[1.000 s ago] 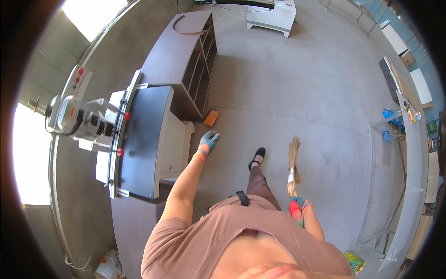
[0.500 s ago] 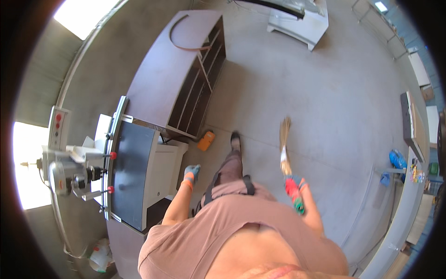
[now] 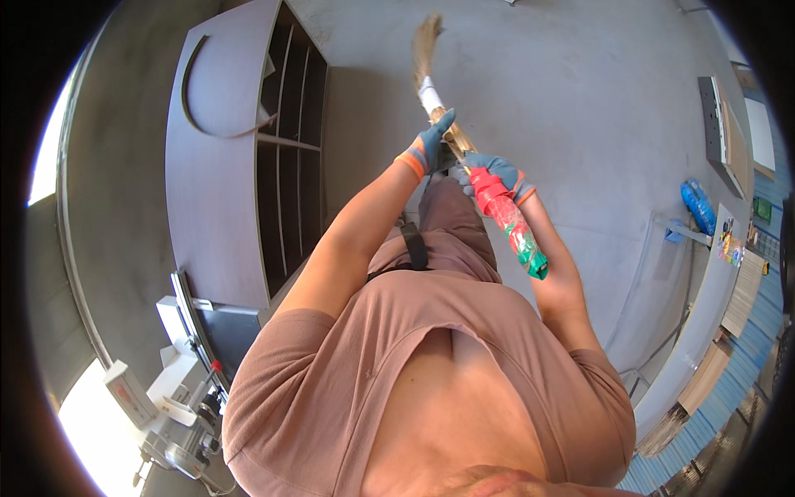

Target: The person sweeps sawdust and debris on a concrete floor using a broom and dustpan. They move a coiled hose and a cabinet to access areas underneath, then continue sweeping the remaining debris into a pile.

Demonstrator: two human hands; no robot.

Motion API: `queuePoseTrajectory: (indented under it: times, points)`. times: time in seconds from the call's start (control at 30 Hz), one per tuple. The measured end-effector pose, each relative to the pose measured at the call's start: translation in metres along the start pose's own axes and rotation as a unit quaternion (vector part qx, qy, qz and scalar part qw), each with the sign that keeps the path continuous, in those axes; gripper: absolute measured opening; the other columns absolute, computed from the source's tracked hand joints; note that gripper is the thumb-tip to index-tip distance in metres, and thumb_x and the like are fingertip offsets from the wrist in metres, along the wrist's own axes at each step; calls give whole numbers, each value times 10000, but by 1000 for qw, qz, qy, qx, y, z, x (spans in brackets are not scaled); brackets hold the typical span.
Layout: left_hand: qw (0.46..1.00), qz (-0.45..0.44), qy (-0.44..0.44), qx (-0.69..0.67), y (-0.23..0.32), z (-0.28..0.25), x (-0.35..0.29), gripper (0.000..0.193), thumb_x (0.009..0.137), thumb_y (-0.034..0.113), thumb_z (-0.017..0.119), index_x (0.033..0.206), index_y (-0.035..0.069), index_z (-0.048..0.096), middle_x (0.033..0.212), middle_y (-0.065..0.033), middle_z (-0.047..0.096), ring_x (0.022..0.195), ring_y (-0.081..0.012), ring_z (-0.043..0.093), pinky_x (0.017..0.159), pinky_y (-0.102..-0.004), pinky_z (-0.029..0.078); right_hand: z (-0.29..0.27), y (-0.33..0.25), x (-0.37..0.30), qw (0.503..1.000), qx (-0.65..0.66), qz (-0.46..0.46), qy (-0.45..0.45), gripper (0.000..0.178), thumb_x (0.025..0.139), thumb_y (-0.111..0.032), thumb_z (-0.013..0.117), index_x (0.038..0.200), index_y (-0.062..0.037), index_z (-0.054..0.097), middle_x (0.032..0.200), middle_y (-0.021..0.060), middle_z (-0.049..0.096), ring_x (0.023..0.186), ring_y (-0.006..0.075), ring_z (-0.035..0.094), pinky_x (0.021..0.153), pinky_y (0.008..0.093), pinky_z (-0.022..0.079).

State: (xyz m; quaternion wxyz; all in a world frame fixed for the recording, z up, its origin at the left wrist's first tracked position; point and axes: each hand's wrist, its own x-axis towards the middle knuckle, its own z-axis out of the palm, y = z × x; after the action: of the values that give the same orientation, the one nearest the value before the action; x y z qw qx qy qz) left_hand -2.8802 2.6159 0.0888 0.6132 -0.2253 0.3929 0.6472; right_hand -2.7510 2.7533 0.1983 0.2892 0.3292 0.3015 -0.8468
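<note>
We are looking down past a person's chest at two gloved hands meeting on one straw broom [image 3: 460, 141], which is slanting across the space to the right of a dark shelf unit [image 3: 224, 157]. The left hand [image 3: 432, 147] is what is changing: it is no longer hanging free but is closing round the bare stalks, just below the white band [image 3: 430, 96], on the side nearer the shelf unit. The right hand [image 3: 499, 174], farther from the shelf unit, is gripping the broom too, wrapping round the upper part of its red-and-green handle [image 3: 515, 228]. The bristles [image 3: 426, 50] are pointing away from the person, toward the level of the shelf unit's far end; we cannot tell whether they are touching the floor [image 3: 563, 124]. The shelf unit itself is now standing beside the left forearm, with a curved strip [image 3: 186, 95] resting on its top. For the work in hand, we are judging that the broom is coming under firmer, two-handed control, leaving neither hand spare.
</note>
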Motion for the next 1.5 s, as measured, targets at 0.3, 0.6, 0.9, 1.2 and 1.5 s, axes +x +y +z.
queuePoseTrajectory:
  times: [0.3,0.6,0.9,1.2,1.5]
  points:
    - [953,122,275,-49,171,76,160,300,807,64,775,1035,-6,593,854,-155,665,716,-325,680,609,-497,590,-17,-252,54,980,-54,-10,192,516,1001,-498,594,1208,-26,601,971,100,675,814,182,648,756,301,548]
    - [930,192,233,-208,302,109,188,269,787,81,792,1000,-38,679,823,-147,680,693,-281,652,622,-453,547,-10,-384,197,966,-143,217,-4,643,899,-559,714,1233,-20,604,1109,206,713,952,362,725,781,579,603]
    - [903,217,363,-72,457,8,240,496,803,236,825,1175,-35,641,989,-156,707,842,-286,703,726,-432,572,70,-467,328,962,-2,254,-104,225,974,-191,644,1113,-20,597,913,129,661,752,238,656,647,372,572]
    - [508,448,668,309,644,-221,111,572,866,485,725,1209,35,641,1260,-268,634,1126,-428,632,968,-494,510,91,-520,487,978,-29,206,-3,89,972,-141,603,926,-78,562,729,53,576,591,190,569,528,332,501]
    - [331,268,806,410,712,-332,52,640,868,534,697,1258,30,642,1406,-211,562,1338,-382,481,1137,-519,320,85,-497,730,953,69,296,-15,123,963,-171,592,851,-119,583,720,63,604,597,218,583,557,356,520]
